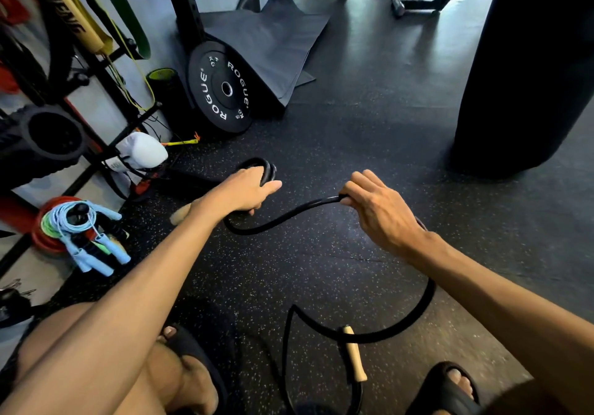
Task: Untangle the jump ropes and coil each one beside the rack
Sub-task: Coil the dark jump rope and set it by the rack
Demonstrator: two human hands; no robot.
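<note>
A thick black jump rope (279, 218) runs between my two hands above the speckled floor. My left hand (247, 191) grips a small coil of it, with one wooden handle (180, 213) poking out below my wrist. My right hand (376, 209) pinches the rope further along. From there the rope drops behind my right forearm, curves across the floor and ends at a second wooden handle (355, 355) near my feet. A light blue jump rope (96, 244) lies coiled at the foot of the rack (106, 70) on the left.
A black Rogue weight plate (221, 88) leans against the rack upright. A white bundle (143, 151) hangs low on the rack. A black punching bag (527, 67) stands at the right. Folded mats (273, 42) lie further back. My sandalled feet (450, 385) are at the bottom.
</note>
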